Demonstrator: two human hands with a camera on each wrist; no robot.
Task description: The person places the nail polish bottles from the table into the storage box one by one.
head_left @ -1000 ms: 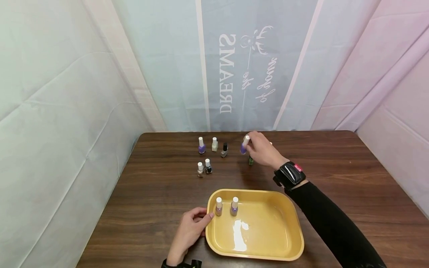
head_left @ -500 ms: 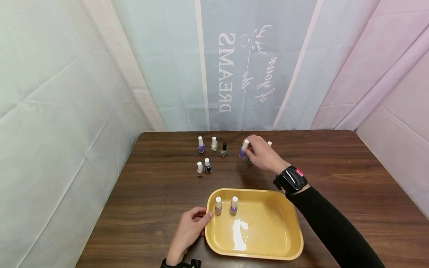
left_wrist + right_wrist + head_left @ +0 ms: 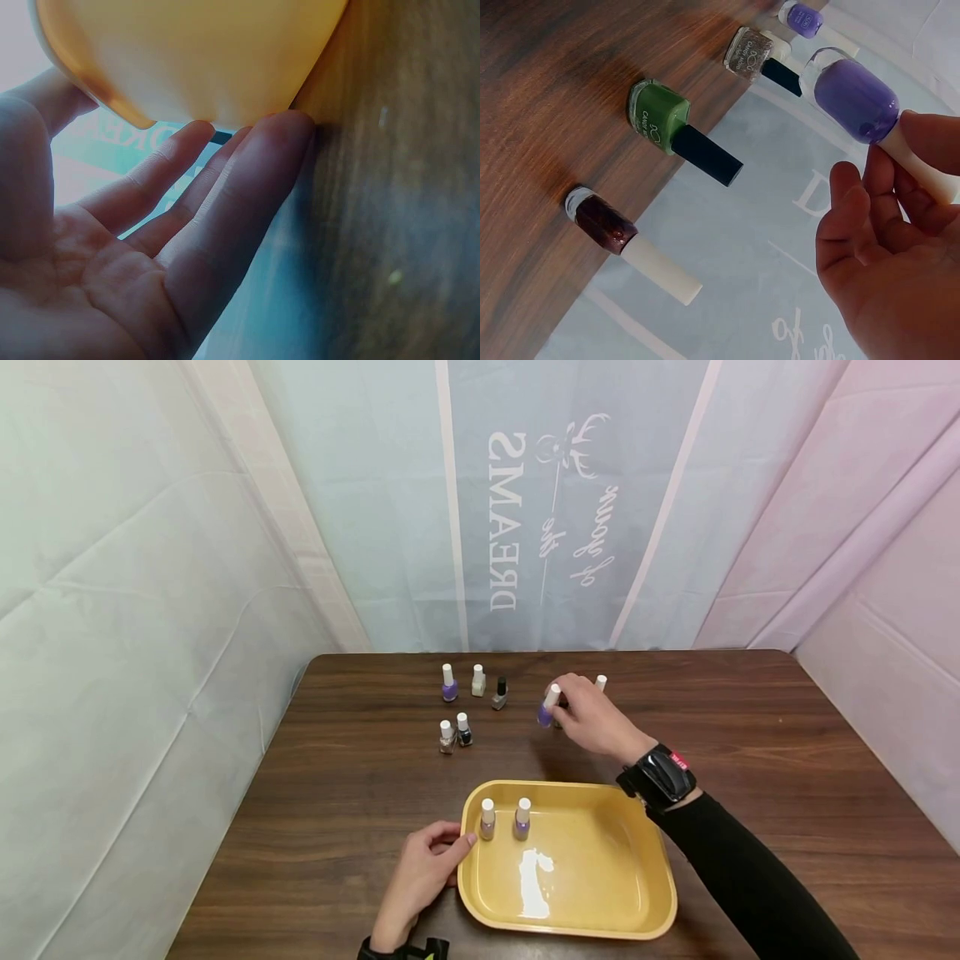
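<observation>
My right hand pinches a purple nail polish bottle by its white cap, tilted and lifted off the table. A green bottle with a black cap and a dark red one with a white cap stand beside that hand. In the head view the hand mostly hides both. My left hand holds the left side of a yellow tray, thumb on the rim and fingers against the outer wall. Inside the tray, two bottles stand upright: a pinkish one and a purple one.
Left of my right hand stand a purple bottle, a pale bottle and a black-capped silvery one. Nearer are a glittery bottle and a black one. A printed cloth hangs behind the brown table.
My right hand has come slightly nearer the tray with the purple nail polish bottle, uncovering the white-capped bottle behind it. My left hand stays at the tray.
</observation>
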